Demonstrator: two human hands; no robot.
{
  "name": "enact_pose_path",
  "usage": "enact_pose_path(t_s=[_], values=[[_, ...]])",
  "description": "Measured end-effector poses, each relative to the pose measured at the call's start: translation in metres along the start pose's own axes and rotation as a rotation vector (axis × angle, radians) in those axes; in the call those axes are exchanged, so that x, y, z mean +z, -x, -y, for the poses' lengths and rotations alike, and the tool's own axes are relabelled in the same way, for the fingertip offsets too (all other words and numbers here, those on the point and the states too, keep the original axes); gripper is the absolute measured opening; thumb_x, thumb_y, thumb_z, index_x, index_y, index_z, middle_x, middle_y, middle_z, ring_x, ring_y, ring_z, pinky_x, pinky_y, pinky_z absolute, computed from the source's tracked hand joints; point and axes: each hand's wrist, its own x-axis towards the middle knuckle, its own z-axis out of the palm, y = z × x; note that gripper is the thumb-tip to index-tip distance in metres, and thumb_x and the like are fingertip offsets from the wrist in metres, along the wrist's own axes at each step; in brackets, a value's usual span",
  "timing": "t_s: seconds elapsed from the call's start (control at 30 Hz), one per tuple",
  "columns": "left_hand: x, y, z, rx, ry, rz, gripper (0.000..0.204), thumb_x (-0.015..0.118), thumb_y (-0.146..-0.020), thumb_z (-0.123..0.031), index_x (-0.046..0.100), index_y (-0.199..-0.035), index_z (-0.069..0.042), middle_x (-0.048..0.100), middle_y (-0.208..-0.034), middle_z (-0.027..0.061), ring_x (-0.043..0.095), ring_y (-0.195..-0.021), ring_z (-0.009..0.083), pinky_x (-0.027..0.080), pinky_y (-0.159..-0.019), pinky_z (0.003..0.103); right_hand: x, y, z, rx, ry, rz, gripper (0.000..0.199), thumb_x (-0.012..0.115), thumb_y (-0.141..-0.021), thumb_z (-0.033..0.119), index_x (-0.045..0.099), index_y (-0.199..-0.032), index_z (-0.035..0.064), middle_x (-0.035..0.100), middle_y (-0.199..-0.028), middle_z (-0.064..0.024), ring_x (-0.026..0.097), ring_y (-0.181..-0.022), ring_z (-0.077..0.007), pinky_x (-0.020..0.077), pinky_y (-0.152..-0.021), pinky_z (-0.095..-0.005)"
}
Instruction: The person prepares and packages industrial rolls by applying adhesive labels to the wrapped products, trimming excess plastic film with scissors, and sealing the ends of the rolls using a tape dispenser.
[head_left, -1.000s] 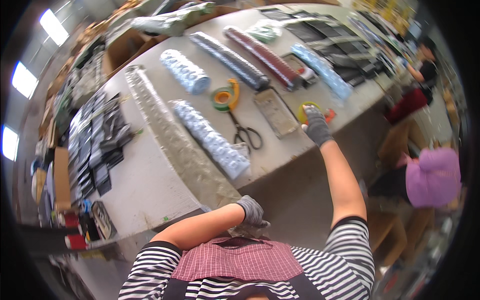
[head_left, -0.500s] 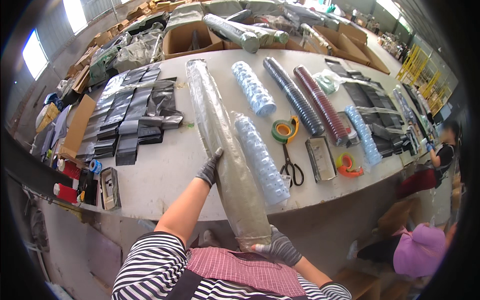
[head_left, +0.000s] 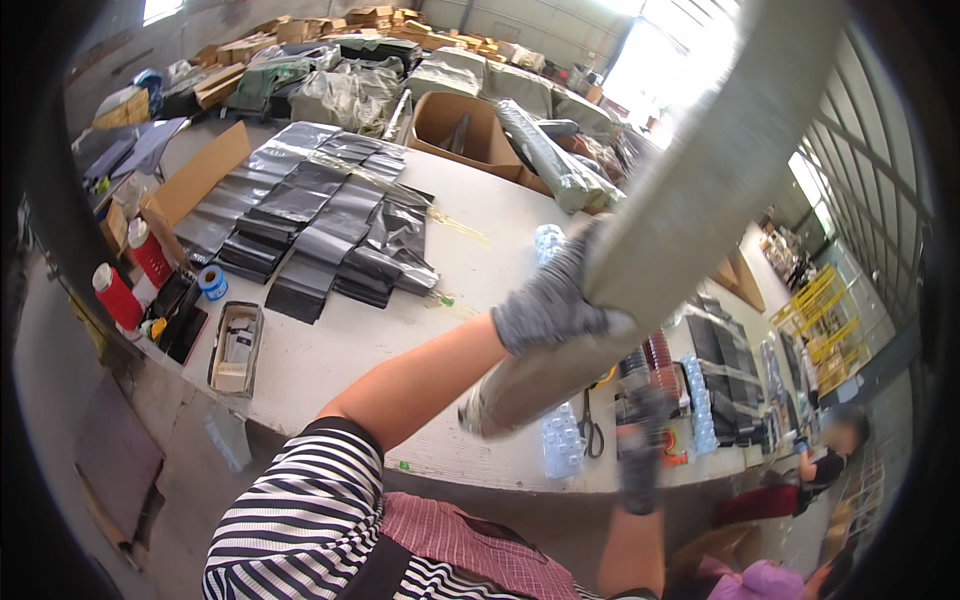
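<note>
A long roll wrapped in grey-green plastic (head_left: 700,180) is lifted off the table and tilted, its far end up at the top right and its near end low over the table. My gloved left hand (head_left: 555,300) is closed round its lower half. My gloved right hand (head_left: 640,440) is off the roll, below and to its right, its fingers smeared by motion. Close to it are black-handled scissors (head_left: 592,438), a light blue bubble-wrapped roll (head_left: 563,452) and a dark red ribbed roll (head_left: 660,362). The lifted roll partly covers other rolls behind it.
Flattened black plastic bags (head_left: 315,215) lie in overlapping rows on the left of the white table (head_left: 480,205). An open box (head_left: 237,345) and red spools (head_left: 118,295) are at the left edge. Cartons (head_left: 460,130) stand beyond. Co-workers (head_left: 840,450) are at the right.
The wrapped roll has swung up and to the right in my left hand. My right hand has let go of its near end. The whole view has shifted too.
</note>
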Motion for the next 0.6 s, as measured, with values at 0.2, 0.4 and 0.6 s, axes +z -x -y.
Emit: enact_pose_path(t_s=[0.2, 0.4, 0.6], values=[[0.027, 0.029, -0.064, 0.317, -0.46, 0.299, 0.103, 0.079, -0.065, -0.029, 0.024, -0.148, -0.006, 0.037, -0.14, 0.0231, 0.037, -0.133, 0.0401, 0.029, -0.112, 0.051, -0.018, -0.047, 0.023, -0.282, -0.372, -0.316, 0.06, 0.052, -0.093, 0.019, 0.032, -0.147, 0.0022, 0.037, -0.148, -0.014, 0.037, -0.135, -0.0243, 0.0294, -0.112, -0.0394], [-0.047, 0.026, 0.031, 0.029, -0.645, 0.193, 0.063, 0.071, -0.076, -0.016, 0.047, -0.133, -0.007, 0.059, -0.119, 0.0149, 0.054, -0.116, 0.0318, 0.042, -0.099, 0.039, 0.049, -0.064, 0.018, -0.256, -0.676, -0.038, 0.066, 0.058, -0.091, 0.023, 0.03, -0.148, 0.0058, 0.041, -0.143, -0.0156, 0.043, -0.13, -0.0262, 0.0398, -0.103, -0.0408], [-0.067, 0.111, 0.069, -1.183, 0.531, -0.239, 0.088, 0.054, -0.083, -0.07, 0.026, -0.151, -0.022, 0.045, -0.143, 0.0125, 0.047, -0.126, 0.0335, 0.047, -0.097, 0.043, 0.102, -0.028, 0.042, -0.16, -0.347, -0.056, 0.077, 0.079, -0.079, 0.031, 0.04, -0.139, 0.0037, 0.053, -0.132, -0.0118, 0.053, -0.122, -0.0273, 0.0524, -0.09, -0.0411]])
